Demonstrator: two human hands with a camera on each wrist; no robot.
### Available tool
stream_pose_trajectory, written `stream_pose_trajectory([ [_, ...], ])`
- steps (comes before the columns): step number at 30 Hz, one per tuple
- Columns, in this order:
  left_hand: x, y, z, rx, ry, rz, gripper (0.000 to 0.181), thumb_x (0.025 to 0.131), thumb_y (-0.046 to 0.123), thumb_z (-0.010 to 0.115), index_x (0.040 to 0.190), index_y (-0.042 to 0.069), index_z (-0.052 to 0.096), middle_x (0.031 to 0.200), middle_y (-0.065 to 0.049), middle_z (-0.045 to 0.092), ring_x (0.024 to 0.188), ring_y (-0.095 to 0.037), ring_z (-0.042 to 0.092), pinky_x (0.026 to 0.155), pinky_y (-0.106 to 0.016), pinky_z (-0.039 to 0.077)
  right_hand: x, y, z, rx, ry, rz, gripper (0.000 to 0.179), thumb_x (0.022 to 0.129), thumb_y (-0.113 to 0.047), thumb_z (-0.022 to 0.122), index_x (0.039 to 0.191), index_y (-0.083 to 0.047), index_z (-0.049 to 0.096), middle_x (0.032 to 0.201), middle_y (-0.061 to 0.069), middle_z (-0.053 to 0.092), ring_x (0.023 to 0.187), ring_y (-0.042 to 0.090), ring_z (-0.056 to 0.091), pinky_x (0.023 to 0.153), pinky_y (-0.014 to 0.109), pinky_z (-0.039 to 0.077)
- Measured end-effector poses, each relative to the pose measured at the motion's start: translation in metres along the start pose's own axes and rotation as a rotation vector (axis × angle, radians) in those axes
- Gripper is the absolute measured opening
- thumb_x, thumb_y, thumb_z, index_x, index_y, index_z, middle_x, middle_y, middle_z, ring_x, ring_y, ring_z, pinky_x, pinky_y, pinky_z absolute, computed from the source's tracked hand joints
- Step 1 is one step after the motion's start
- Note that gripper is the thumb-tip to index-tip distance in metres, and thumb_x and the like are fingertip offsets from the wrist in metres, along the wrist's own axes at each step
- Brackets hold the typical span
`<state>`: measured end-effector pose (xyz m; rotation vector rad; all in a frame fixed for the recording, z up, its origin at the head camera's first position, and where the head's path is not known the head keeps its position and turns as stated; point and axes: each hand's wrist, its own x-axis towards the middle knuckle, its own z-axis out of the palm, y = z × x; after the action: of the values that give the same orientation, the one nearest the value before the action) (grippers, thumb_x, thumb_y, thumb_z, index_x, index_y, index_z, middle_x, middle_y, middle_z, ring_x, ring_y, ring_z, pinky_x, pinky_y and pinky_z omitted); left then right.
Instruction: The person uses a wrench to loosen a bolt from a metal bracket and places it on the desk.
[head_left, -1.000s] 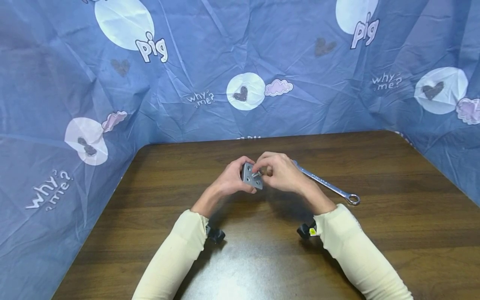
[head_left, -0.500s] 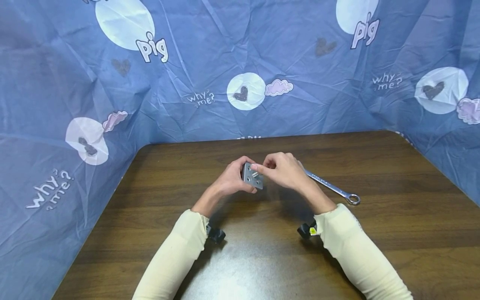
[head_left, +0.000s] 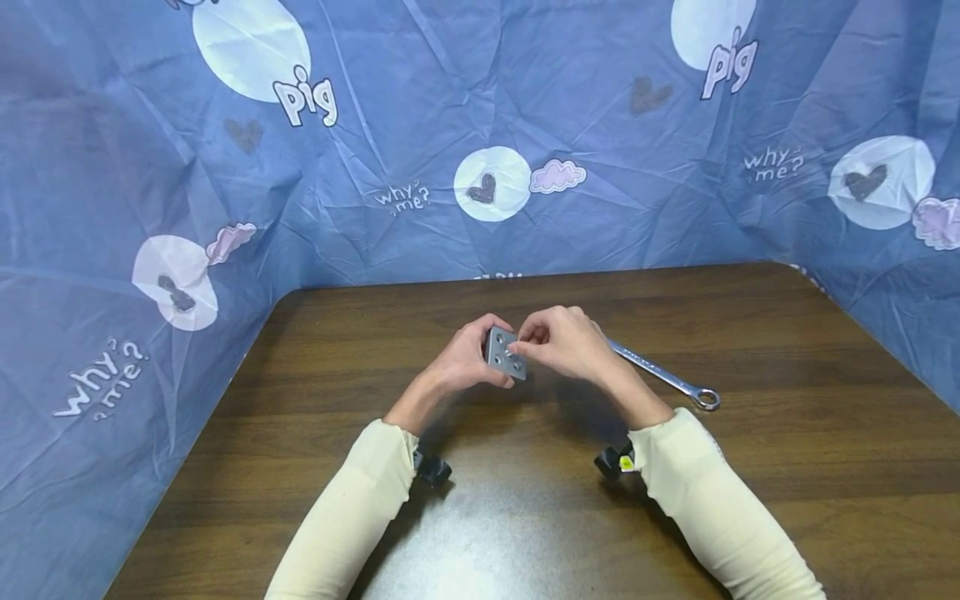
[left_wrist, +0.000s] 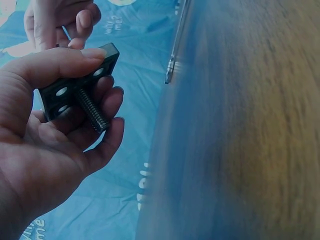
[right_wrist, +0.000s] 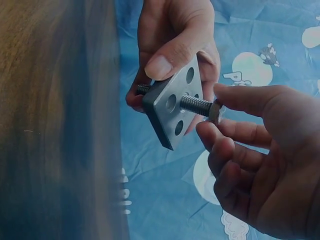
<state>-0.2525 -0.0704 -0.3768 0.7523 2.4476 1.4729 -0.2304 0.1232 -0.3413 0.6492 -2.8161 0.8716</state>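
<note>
My left hand (head_left: pixel 462 360) grips a grey metal plate (right_wrist: pixel 159 117) by its edges, thumb on one side and fingers on the other. Several round holes pierce this plate. A threaded bolt (right_wrist: pixel 196 105) passes through its middle, and the threaded end (left_wrist: pixel 92 111) sticks out on the far side, near the curled left fingers. At the bolt's hex head (right_wrist: pixel 215 112), my right hand (head_left: pixel 567 343) pinches with the thumb and a fingertip. Some bare thread shows between head and plate in the right wrist view. Both hands are raised above the table.
A chrome combination wrench (head_left: pixel 660 373) lies on the brown wooden table (head_left: pixel 337 350) to the right, its far end hidden behind my right hand. A blue printed cloth (head_left: pixel 420 125) hangs round the table's back and sides.
My right fingers have loosened from the bolt, drawn back slightly to the right, then come back onto its head. The left hand and the plate stay nearly in place.
</note>
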Motion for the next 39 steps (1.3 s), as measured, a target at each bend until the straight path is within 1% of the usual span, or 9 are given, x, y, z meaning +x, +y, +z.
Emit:
stream_pose_trajectory([
  [4,0.0004,-0.0010,0.0003,0.001,0.003,0.004,0.067,0.060,-0.002,0.082,0.120,0.004,0.052,0.104,-0.017,0.066,0.085,-0.016,0.061,0.073,-0.024,0.050,-0.0004,-0.0010,-0.0002,0.000,0.000,-0.045,0.014,0.081,-0.031,0.076,0.089,-0.020,0.073,0.078,-0.006,0.071,0.070,0.012,0.061,0.062,0.026,0.044],
  [10,0.0011,-0.0017,0.0006,0.002,0.006,0.005,0.067,0.060,-0.002,0.082,0.119,0.004,0.053,0.104,-0.016,0.067,0.085,-0.016,0.062,0.074,-0.023,0.050,-0.0012,-0.0023,-0.0011,0.000,0.010,-0.104,0.019,0.078,-0.022,0.078,0.096,-0.016,0.074,0.086,-0.001,0.071,0.076,0.021,0.064,0.064,0.028,0.045],
  [16,0.0010,-0.0018,0.0005,0.007,0.011,0.007,0.068,0.059,-0.002,0.082,0.120,0.004,0.053,0.104,-0.017,0.067,0.084,-0.015,0.062,0.075,-0.023,0.050,-0.0016,-0.0026,-0.0010,-0.018,0.031,-0.156,0.020,0.075,-0.017,0.077,0.095,-0.016,0.076,0.089,-0.001,0.071,0.068,0.013,0.062,0.063,0.027,0.046],
  [23,0.0017,-0.0023,0.0006,0.019,0.014,0.011,0.068,0.059,0.000,0.082,0.120,0.004,0.053,0.103,-0.017,0.068,0.083,-0.014,0.062,0.074,-0.023,0.049,-0.0012,-0.0015,0.0017,-0.026,0.044,-0.202,0.019,0.074,-0.009,0.073,0.091,-0.017,0.076,0.096,-0.003,0.071,0.068,0.011,0.062,0.061,0.025,0.046],
  [28,0.0022,-0.0016,0.0001,0.031,0.017,0.014,0.069,0.059,0.000,0.082,0.121,0.004,0.053,0.102,-0.016,0.068,0.082,-0.014,0.061,0.073,-0.023,0.049,-0.0008,-0.0014,0.0026,-0.020,0.033,-0.236,0.022,0.073,-0.002,0.071,0.089,-0.016,0.075,0.098,-0.002,0.070,0.067,0.007,0.057,0.061,0.023,0.046],
  [30,0.0021,-0.0016,0.0000,0.034,0.019,0.016,0.068,0.058,0.000,0.082,0.120,0.004,0.053,0.102,-0.016,0.068,0.082,-0.014,0.061,0.073,-0.023,0.049,-0.0010,-0.0014,0.0026,-0.023,0.029,-0.238,0.025,0.072,-0.001,0.071,0.091,-0.016,0.075,0.099,-0.003,0.069,0.066,0.006,0.056,0.060,0.023,0.045],
  [32,0.0019,-0.0019,-0.0001,0.033,0.020,0.017,0.068,0.058,0.000,0.082,0.119,0.004,0.053,0.102,-0.016,0.068,0.082,-0.014,0.061,0.073,-0.023,0.049,-0.0018,-0.0010,0.0021,-0.022,0.023,-0.230,0.028,0.072,-0.004,0.072,0.097,-0.017,0.073,0.099,-0.003,0.068,0.065,0.006,0.056,0.059,0.024,0.045],
  [35,0.0014,-0.0017,-0.0001,0.026,0.023,0.011,0.067,0.058,0.000,0.083,0.117,0.005,0.053,0.104,-0.016,0.067,0.083,-0.014,0.061,0.073,-0.023,0.049,-0.0023,0.0006,0.0018,-0.021,0.017,-0.198,0.036,0.072,-0.015,0.075,0.107,-0.018,0.069,0.101,-0.002,0.067,0.066,0.008,0.059,0.059,0.025,0.046],
  [39,0.0014,-0.0018,-0.0003,0.000,0.018,0.001,0.066,0.060,-0.001,0.082,0.119,0.005,0.053,0.108,-0.016,0.066,0.086,-0.016,0.061,0.073,-0.024,0.050,-0.0017,0.0028,0.0020,-0.019,0.014,-0.123,0.037,0.078,-0.035,0.076,0.110,-0.018,0.067,0.099,-0.002,0.069,0.073,0.012,0.064,0.065,0.028,0.049],
])
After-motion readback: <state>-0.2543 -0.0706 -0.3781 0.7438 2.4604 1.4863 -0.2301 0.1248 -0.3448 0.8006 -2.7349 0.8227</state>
